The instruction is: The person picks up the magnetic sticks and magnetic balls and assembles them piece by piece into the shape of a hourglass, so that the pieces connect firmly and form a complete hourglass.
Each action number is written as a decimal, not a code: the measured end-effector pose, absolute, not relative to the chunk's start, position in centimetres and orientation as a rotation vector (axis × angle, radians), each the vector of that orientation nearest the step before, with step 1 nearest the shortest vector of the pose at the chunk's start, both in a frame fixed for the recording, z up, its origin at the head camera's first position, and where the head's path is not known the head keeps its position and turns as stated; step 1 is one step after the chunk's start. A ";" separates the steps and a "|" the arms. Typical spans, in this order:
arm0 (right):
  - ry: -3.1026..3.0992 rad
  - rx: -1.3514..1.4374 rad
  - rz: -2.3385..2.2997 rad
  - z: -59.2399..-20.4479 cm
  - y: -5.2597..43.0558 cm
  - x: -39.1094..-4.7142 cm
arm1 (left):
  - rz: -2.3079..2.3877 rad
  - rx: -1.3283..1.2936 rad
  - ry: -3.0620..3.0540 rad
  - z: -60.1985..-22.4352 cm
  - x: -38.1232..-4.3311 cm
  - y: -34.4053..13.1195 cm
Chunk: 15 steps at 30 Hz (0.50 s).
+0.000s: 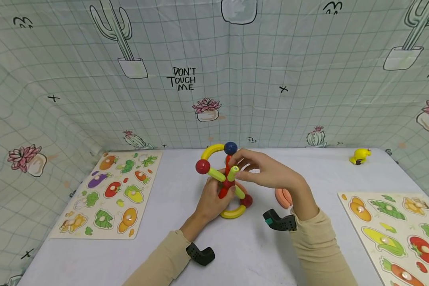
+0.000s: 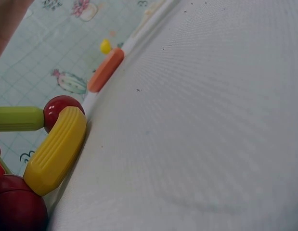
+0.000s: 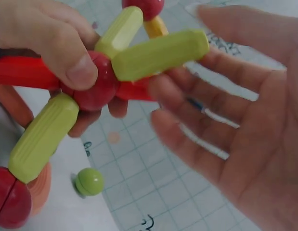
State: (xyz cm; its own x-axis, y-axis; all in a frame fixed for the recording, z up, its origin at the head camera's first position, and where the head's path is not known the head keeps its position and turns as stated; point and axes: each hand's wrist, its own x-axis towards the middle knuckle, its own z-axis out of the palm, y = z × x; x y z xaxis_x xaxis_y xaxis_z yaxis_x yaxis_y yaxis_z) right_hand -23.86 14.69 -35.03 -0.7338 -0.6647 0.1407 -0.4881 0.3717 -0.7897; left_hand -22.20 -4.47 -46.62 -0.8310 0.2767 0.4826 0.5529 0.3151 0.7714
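A toy frame of sticks and balls is held up over the table. My left hand (image 1: 211, 201) grips its central red ball (image 3: 101, 79), the thumb pressing on it. Green sticks branch from that ball, and one green stick (image 3: 161, 54) points at my right hand (image 1: 271, 171). The right fingers lie behind this stick, with the thumb apart from its tip. Higher up, a yellow curved piece (image 1: 212, 150) links a red ball (image 1: 202, 167) to a blue ball (image 1: 230, 148). Lower down, another yellow curved piece (image 2: 57, 151) meets a red ball (image 1: 247, 200).
Salmon-coloured curved pieces (image 1: 283, 198) lie beside the right wrist. Vegetable puzzle boards stand left (image 1: 148, 198) and right (image 1: 373, 234). A yellow toy (image 1: 360, 155) sits at the back right. A green ball-shaped thing (image 3: 89, 181) shows in the right wrist view. Printed cloth hangs behind the table.
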 end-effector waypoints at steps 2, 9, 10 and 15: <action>2.450 -1.011 -1.343 -35.2 14.9 -24.1 | -1.520 -0.740 -2.333 -46.6 -22.2 -4.5; 2.593 -0.890 -1.522 -35.9 15.1 -25.2 | -1.510 -0.699 -2.345 -46.7 -22.1 -4.4; 2.619 -0.875 -1.549 -36.0 15.0 -25.4 | -1.493 -0.703 -2.340 -46.8 -22.1 -4.4; 2.708 -0.773 -1.686 -36.8 15.0 -26.2 | -1.487 -0.699 -2.334 -46.9 -22.1 -4.3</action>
State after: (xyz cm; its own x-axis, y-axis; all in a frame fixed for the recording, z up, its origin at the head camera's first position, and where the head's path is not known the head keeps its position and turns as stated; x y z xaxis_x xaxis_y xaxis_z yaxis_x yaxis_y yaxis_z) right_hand -26.17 14.95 -36.85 -0.8798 -0.3147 0.3562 -0.4585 0.3646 -0.8105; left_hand -22.06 -4.34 -46.87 -0.8417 0.2450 0.4812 0.5396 0.3507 0.7654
